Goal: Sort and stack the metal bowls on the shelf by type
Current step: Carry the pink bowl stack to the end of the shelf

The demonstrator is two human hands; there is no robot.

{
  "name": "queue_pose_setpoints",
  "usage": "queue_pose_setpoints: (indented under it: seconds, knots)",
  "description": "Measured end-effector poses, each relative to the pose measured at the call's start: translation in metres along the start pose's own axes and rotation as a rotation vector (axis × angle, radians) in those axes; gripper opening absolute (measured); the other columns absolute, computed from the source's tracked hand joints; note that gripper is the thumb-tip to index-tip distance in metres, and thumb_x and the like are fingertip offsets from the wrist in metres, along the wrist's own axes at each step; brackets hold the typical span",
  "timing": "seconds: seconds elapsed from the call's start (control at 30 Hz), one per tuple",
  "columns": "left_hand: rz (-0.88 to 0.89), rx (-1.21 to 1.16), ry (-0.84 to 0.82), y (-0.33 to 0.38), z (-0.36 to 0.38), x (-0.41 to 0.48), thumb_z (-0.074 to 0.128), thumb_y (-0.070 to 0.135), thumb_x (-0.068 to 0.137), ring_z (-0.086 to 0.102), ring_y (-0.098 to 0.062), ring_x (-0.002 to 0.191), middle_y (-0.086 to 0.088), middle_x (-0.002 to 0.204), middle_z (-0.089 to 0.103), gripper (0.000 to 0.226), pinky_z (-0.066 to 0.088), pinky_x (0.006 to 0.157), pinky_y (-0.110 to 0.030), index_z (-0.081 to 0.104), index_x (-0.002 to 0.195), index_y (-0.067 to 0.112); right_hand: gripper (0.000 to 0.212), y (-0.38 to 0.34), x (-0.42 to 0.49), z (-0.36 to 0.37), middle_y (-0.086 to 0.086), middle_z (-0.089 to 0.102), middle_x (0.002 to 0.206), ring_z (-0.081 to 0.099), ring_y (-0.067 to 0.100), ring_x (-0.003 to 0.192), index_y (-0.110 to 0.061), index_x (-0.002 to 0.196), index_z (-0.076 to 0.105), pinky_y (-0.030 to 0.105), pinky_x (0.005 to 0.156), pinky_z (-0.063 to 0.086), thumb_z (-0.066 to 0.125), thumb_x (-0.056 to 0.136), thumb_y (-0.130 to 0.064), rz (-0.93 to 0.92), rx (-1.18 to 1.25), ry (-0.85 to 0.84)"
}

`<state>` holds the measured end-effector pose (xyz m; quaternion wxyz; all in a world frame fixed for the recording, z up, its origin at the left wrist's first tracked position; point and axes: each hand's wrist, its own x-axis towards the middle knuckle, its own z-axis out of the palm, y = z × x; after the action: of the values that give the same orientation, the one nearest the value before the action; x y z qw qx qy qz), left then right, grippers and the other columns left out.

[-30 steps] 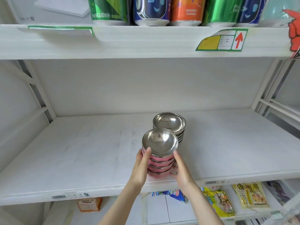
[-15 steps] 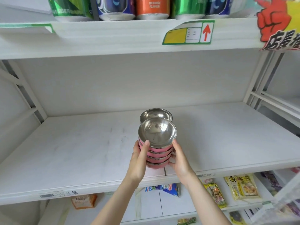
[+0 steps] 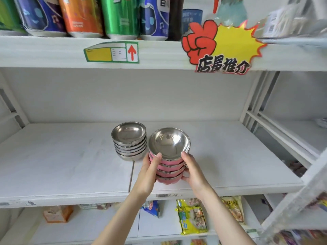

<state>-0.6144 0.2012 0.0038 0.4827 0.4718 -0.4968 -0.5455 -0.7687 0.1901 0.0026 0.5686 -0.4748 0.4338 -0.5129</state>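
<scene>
Shifted right of the silver stack (image 3: 129, 141), pink bowls (image 3: 169, 171) sit clamped between left hand (image 3: 148, 174) and right hand (image 3: 192, 174).

White shelving (image 3: 53, 174) is standing against a pale back wall (image 3: 132, 96) in even light, with drink cans (image 3: 120, 16) lining the board above, a red and yellow sign (image 3: 221, 48) hanging off its edge, and snack packets (image 3: 192, 216) lying below.

I am holding one bowl stack (image 3: 169, 160) at frame centre between my left hand (image 3: 147, 174) and right hand (image 3: 192, 174); another stack (image 3: 130, 141) is sitting just upper left, on the shelf (image 3: 70, 165).
</scene>
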Motion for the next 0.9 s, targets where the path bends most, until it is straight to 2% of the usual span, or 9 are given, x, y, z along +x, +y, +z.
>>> queue_pose_setpoints:
  seconds: [0.1,0.2,0.27,0.37,0.43,0.6,0.77,0.83,0.9]
  knots:
    - [-0.013,0.017,-0.047,0.003,0.037,0.005,0.046,0.053,0.091,0.061,0.013,0.096,0.022,0.116,0.063,0.031,0.045,0.074,-0.013,0.047,0.122,0.048,0.034,-0.01,-0.007,-0.035,-0.012,0.077,0.086,0.073,0.008,0.085,-0.026,0.102,0.062,0.022,0.069,0.055,0.05,0.082,-0.05,-0.011,-0.023,0.041]
    - [-0.018,0.038,-0.114,0.002,0.07,0.015,0.046,0.051,0.094,0.061,0.018,0.091,0.022,0.114,0.062,0.026,0.046,0.072,-0.013,0.046,0.119,0.048,0.046,-0.016,-0.011,-0.069,-0.008,0.077,0.093,0.072,0.013,0.093,-0.025,0.107,0.064,0.025,0.073,0.055,0.05,0.075,-0.055,-0.018,-0.036,0.084]
    - [-0.016,0.051,-0.141,0.002,0.094,0.022,0.046,0.051,0.094,0.06,0.021,0.086,0.022,0.113,0.06,0.022,0.045,0.072,-0.014,0.045,0.115,0.046,0.045,-0.02,-0.011,-0.094,-0.006,0.077,0.094,0.072,0.013,0.093,-0.025,0.108,0.066,0.026,0.074,0.055,0.048,0.079,-0.055,-0.016,-0.031,0.103]
    - [-0.026,0.057,-0.164,0.0,0.131,0.031,0.046,0.048,0.095,0.058,0.022,0.081,0.024,0.108,0.057,0.013,0.045,0.07,-0.013,0.044,0.108,0.046,0.032,-0.022,-0.01,-0.133,-0.009,0.077,0.09,0.073,0.008,0.088,-0.027,0.104,0.066,0.028,0.075,0.055,0.045,0.092,-0.047,-0.007,-0.027,0.132]
    - [-0.032,0.06,-0.182,0.0,0.157,0.037,0.046,0.048,0.095,0.058,0.021,0.084,0.025,0.108,0.057,0.016,0.045,0.07,-0.013,0.043,0.111,0.046,0.03,-0.025,-0.009,-0.159,-0.01,0.077,0.089,0.072,0.007,0.087,-0.028,0.103,0.066,0.028,0.076,0.054,0.044,0.092,-0.047,-0.003,-0.024,0.151]
    - [-0.044,0.046,-0.179,-0.006,0.223,0.058,0.048,0.055,0.091,0.053,0.01,0.101,0.025,0.117,0.054,0.044,0.044,0.084,-0.024,0.038,0.132,0.041,0.037,-0.036,-0.003,-0.231,-0.009,0.077,0.094,0.072,0.007,0.091,-0.026,0.111,0.064,0.03,0.079,0.053,0.047,0.089,-0.052,0.019,-0.044,0.155]
    - [-0.052,0.042,-0.161,-0.013,0.291,0.078,0.049,0.061,0.09,0.051,0.01,0.101,0.028,0.113,0.052,0.04,0.04,0.094,-0.03,0.038,0.125,0.046,0.056,-0.053,0.006,-0.301,-0.01,0.074,0.104,0.07,0.005,0.095,-0.031,0.114,0.061,0.034,0.085,0.052,0.052,0.071,-0.066,0.053,-0.075,0.141]
    - [-0.064,0.038,-0.154,-0.014,0.313,0.087,0.049,0.061,0.09,0.051,0.009,0.101,0.028,0.111,0.052,0.031,0.04,0.094,-0.031,0.038,0.117,0.049,0.062,-0.056,0.012,-0.327,-0.006,0.072,0.112,0.069,0.009,0.102,-0.03,0.12,0.06,0.037,0.09,0.052,0.056,0.074,-0.07,0.065,-0.081,0.147]
    - [-0.069,0.038,-0.152,-0.017,0.332,0.096,0.049,0.06,0.09,0.052,0.008,0.101,0.027,0.111,0.053,0.03,0.04,0.094,-0.031,0.039,0.116,0.047,0.058,-0.058,0.017,-0.348,-0.003,0.071,0.115,0.068,0.013,0.106,-0.03,0.121,0.06,0.04,0.094,0.051,0.055,0.079,-0.069,0.077,-0.089,0.139]
